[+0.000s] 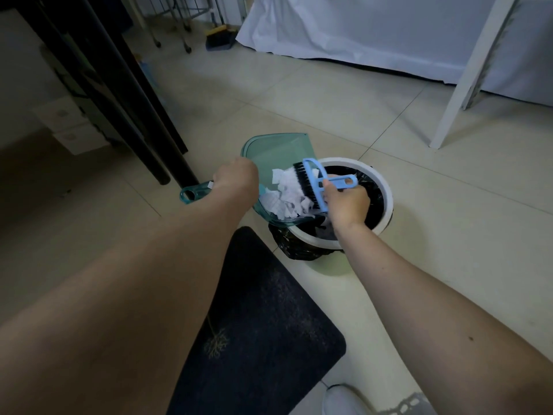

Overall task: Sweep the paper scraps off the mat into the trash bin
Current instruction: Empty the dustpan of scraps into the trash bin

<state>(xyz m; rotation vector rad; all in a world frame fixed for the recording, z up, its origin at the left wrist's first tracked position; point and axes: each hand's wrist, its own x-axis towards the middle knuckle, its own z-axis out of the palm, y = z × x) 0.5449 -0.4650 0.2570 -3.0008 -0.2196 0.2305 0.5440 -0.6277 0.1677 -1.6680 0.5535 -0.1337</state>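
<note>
My left hand (236,182) grips the handle of a translucent teal dustpan (279,154), tilted over the rim of a white trash bin (386,190) lined with a black bag. A heap of white paper scraps (284,196) lies in the pan at its lower lip, right above the bin opening. My right hand (347,203) holds a light blue hand brush (317,181) by its handle. Its black bristles press against the scraps. The dark mat (260,333) lies on the floor in front of the bin, with no scraps visible on it.
Black table legs (143,121) stand to the left of the bin. A white table leg (466,79) and a white drape are at the back right. A second dustpan and broom (220,37) lean far back. Pale tiled floor surrounds the bin. My shoe (344,399) is at the bottom.
</note>
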